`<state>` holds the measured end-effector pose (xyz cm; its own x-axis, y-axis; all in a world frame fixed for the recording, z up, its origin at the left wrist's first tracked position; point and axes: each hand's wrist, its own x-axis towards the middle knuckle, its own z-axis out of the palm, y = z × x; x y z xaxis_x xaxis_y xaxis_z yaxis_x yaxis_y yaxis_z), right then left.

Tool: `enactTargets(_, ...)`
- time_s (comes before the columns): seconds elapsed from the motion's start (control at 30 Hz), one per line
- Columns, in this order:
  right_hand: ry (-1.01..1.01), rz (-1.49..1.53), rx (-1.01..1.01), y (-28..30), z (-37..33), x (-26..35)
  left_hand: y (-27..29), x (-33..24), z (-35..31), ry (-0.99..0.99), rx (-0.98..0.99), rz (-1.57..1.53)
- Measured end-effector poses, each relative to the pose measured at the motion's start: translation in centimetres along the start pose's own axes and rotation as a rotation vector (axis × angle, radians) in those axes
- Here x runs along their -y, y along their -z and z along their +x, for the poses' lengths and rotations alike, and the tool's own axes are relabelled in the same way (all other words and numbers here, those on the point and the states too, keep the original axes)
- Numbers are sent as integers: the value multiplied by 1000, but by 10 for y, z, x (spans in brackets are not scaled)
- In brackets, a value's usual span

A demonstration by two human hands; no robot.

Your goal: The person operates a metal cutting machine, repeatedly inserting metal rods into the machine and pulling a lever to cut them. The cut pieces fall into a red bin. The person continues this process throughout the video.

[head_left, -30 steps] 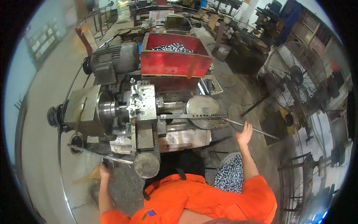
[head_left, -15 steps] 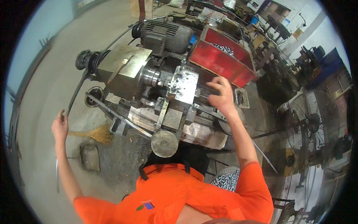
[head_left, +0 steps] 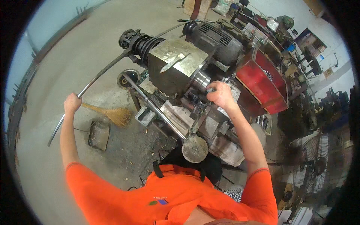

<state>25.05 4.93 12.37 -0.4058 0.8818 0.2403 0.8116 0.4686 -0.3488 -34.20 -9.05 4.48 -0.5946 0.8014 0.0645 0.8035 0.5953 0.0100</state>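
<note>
My left hand (head_left: 72,104) is closed around a long metal lever (head_left: 107,69), which slants up to the rear end of a lathe-like machine's spindle. The lever's tip sticks out below my fist. My right hand (head_left: 220,94) is at the front of the shiny round chuck (head_left: 201,81), its fingers bent together. A small metal part (head_left: 210,90) shows at its fingertips, right by the chuck; its exact shape is too small to make out. Just behind and partly under that hand lies the flat metal tool block (head_left: 234,91). The headstock cover (head_left: 178,56) carries a flat tool with a handle.
Beyond the machine stand a motor (head_left: 219,43) and a red bin (head_left: 258,82) with small metal parts. A second bar (head_left: 157,108) with a round disc (head_left: 194,149) crosses before me. A broom (head_left: 116,115) and dustpan (head_left: 99,135) lie left; a fan (head_left: 313,161) stands right.
My right hand has moved from beside the tool block to the chuck, its fingers now closed together. The view has turned, so the machine sits farther right. My left hand stays on the lever.
</note>
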Motion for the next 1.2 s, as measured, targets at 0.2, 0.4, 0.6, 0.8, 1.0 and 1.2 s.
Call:
enactTargets(0.2,-25,-23,31,-9,10,7,-2,4,1,-27,-13,23)
enactTargets(0.4,-68,-35,88,-7,14,11,8,-30,-46,76,96,-28)
enactTargets(0.6,-37,-105,71,-10,12,15,14,-67,-124,116,53,-163)
enactTargets(0.8,-30,-86,65,-10,8,10,21,-72,-124,105,37,-195)
enactTargets(1.0,-7,-118,46,-12,10,9,27,-80,-143,122,12,-202)
enactTargets(1.2,-24,-143,20,-9,-1,7,24,-111,-175,45,-3,-216)
